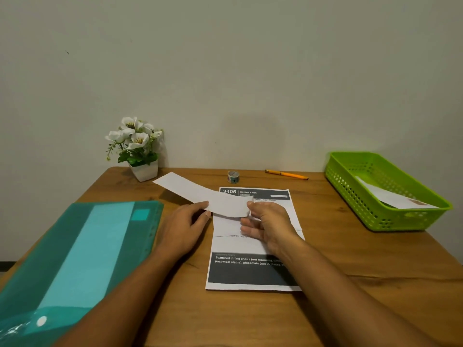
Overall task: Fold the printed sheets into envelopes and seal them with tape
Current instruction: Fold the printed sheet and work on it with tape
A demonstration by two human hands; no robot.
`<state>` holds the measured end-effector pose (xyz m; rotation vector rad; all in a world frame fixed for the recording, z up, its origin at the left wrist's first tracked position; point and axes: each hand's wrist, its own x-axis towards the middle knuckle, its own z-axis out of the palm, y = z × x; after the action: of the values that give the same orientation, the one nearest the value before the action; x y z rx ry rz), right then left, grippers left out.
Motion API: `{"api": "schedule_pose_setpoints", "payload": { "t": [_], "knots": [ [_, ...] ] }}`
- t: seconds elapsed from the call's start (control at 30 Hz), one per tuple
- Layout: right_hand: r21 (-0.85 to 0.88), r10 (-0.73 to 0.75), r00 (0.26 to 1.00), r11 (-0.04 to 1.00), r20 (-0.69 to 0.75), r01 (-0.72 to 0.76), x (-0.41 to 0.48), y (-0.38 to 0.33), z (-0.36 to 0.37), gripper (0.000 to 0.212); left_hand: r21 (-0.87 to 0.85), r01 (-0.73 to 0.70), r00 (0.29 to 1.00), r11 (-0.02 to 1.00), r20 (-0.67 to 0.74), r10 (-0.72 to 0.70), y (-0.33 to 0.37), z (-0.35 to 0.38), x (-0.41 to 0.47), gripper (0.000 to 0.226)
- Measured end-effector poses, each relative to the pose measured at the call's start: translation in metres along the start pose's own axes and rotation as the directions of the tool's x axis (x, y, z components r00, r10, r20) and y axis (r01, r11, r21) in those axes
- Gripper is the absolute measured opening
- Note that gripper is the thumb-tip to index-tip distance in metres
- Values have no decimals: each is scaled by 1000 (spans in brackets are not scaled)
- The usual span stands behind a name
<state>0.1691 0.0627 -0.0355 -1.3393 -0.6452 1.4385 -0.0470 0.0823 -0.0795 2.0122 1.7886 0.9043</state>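
One envelope (390, 197) lies in the green basket (400, 220), right edge of the desk (355, 249); left hand (185, 229) and right hand (269, 226) pinch a folded sheet (198, 192), untaped; another printed sheet (250, 270) lies flat.

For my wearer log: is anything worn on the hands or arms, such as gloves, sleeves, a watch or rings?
Nothing worn shows. The left hand and right hand are bare, no gloves; both forearms are uncovered to the frame edge, with no sleeve, watch or bracelet. No ring is visible.

flower pot (144, 171) | orange pen (285, 174) | green basket (355, 196) | teal folder (62, 259) | wooden table (363, 259)
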Motion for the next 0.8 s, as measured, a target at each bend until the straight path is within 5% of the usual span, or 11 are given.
{"api": "schedule_pose_setpoints", "payload": {
  "t": [0.3, 0.5, 0.8],
  "knots": [
    [153, 67, 997, 986, -42, -60, 8, -8, 5, 19, -225, 56, 998, 973, -3, -58, -3, 0, 3, 22],
    [105, 97, 995, 990, 22, -99, 9, -9, 1, 15, -271, 87, 996, 959, 6, -89, -5, 0, 4, 12],
    [-138, -68, 993, 987, 91, 81, 9, 13, -3, 13, -117, 85, 991, 989, -92, -96, 1, 2, 4, 16]
  ]
}}
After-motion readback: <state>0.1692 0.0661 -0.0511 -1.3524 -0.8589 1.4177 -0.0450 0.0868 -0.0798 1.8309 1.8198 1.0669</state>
